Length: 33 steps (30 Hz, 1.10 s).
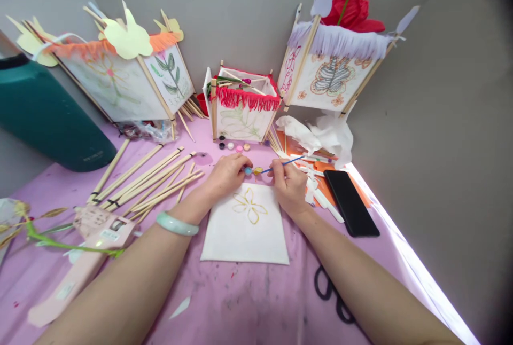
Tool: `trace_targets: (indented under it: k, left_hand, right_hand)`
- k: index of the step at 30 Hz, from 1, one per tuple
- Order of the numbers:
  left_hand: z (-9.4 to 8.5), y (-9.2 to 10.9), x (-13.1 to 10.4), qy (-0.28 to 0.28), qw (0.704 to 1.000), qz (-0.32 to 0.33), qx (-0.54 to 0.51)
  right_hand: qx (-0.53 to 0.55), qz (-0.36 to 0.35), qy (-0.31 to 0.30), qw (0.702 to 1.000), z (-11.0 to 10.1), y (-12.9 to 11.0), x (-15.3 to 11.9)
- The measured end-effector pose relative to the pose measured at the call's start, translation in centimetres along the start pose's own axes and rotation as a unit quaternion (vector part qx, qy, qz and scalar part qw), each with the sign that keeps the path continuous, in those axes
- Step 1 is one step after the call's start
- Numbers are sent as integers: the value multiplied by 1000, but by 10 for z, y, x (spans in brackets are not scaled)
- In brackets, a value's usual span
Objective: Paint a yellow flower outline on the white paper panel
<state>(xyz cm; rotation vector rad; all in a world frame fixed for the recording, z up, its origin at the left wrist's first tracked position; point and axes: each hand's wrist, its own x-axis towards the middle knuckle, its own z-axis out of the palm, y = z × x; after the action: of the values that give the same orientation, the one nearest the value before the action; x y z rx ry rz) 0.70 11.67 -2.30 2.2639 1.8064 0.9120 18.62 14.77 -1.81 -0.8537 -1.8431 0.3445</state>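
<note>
A white square panel (245, 238) lies on the pink table cover, with a flower outlined in yellow (250, 206) on its upper half. Just beyond its top edge sit a small blue paint pot (248, 171) and a yellow one (257, 171). My left hand (230, 173), a pale green bangle (177, 224) on its wrist, has its fingertips closed at the blue pot. Pinched in my right hand (289, 185) is a thin blue paintbrush (294, 159), its tip at the yellow pot.
Wooden sticks (152, 179) lie at left near a teal bottle (52, 115). Decorated lanterns (244, 120) stand at the back. A black phone (351, 203) and paper scraps are right; black scissors (334, 294) lie partly under my right forearm.
</note>
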Motion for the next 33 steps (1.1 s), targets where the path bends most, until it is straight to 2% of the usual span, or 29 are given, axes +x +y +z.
trace_targets:
  k: [4, 7, 17, 33]
  left_hand:
    - [2, -3, 1, 3, 1000, -9, -17]
    - [2, -2, 1, 3, 1000, -16, -22]
    - [2, -2, 1, 1, 1000, -23, -17]
    - [4, -4, 1, 5, 999, -25, -25]
  right_hand:
    - [79, 103, 42, 991, -2, -1, 0]
    - [127, 133, 37, 982, -4, -2, 0]
    - [165, 108, -17, 980, -7, -11, -7]
    - [174, 94, -37, 980, -8, -18, -10]
